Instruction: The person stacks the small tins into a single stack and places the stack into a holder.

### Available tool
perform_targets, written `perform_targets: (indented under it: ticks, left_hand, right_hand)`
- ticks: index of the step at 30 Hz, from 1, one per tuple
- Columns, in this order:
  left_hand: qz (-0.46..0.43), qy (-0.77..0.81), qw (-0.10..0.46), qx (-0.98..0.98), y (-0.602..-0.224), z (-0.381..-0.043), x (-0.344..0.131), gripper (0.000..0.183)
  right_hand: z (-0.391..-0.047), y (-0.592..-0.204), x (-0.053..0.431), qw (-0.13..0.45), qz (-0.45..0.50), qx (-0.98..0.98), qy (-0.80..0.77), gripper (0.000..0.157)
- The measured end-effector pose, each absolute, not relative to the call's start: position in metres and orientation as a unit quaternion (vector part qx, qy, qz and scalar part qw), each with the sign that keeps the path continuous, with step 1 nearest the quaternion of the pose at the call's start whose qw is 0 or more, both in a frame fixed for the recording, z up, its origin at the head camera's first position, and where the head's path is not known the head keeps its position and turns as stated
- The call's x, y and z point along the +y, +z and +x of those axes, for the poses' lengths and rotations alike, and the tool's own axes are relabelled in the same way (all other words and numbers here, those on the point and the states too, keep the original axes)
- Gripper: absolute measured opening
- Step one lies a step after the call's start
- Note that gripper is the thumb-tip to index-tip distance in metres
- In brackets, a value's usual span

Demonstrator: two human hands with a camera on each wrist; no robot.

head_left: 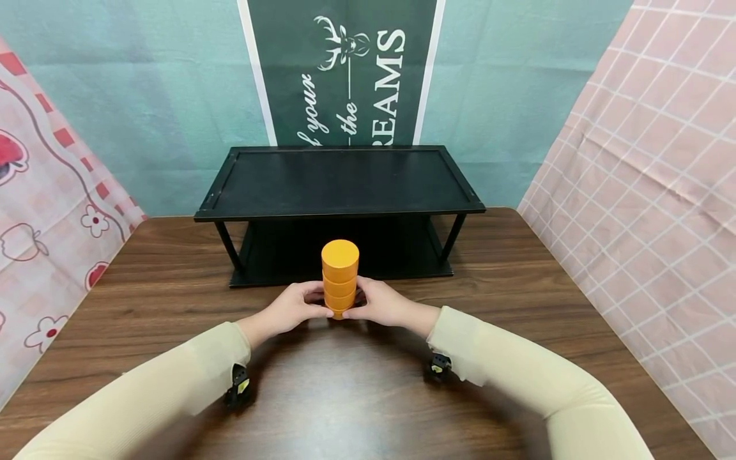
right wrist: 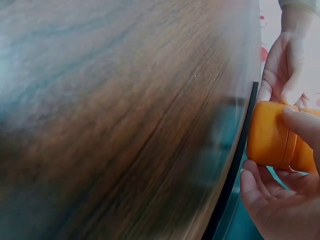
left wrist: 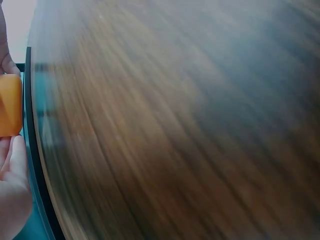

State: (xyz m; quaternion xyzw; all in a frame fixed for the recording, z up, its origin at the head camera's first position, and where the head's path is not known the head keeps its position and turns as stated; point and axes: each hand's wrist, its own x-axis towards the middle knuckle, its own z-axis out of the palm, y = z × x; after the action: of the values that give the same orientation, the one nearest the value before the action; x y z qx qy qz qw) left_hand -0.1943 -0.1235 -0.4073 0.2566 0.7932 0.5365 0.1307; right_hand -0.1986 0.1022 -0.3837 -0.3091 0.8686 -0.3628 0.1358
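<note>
An upright stack of orange cylindrical pieces point(head_left: 340, 265), with a flat round top and seams between its sections, stands between both hands just in front of the black shelf. From the left side my left hand point(head_left: 299, 305) grips its lower part with thumb and fingers. Opposite it, my right hand point(head_left: 382, 303) grips the same lower part, its thumb lying on the near face. In the right wrist view, one rounded orange piece point(right wrist: 270, 134) shows a seam beside it, with the right fingers against its side. An orange piece point(left wrist: 10, 106) also shows at the left wrist view's edge.
A black two-tier shelf point(head_left: 339, 182) stands at the back of the wooden table point(head_left: 345, 396), its lower tier behind the hands. Cloth curtains hang around it: teal and green behind, pink-checked point(head_left: 650, 179) at right, fruit-patterned point(head_left: 52, 243) at left.
</note>
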Motion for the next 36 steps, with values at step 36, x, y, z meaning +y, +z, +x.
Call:
perform_targets:
  ticks: [36]
  left_hand:
    - [0.252,0.543,0.124,0.791,-0.386,-0.199,-0.090,0.051]
  right_hand:
    - [-0.193,-0.362,0.136,0.119,-0.287,0.866,-0.392,0.051]
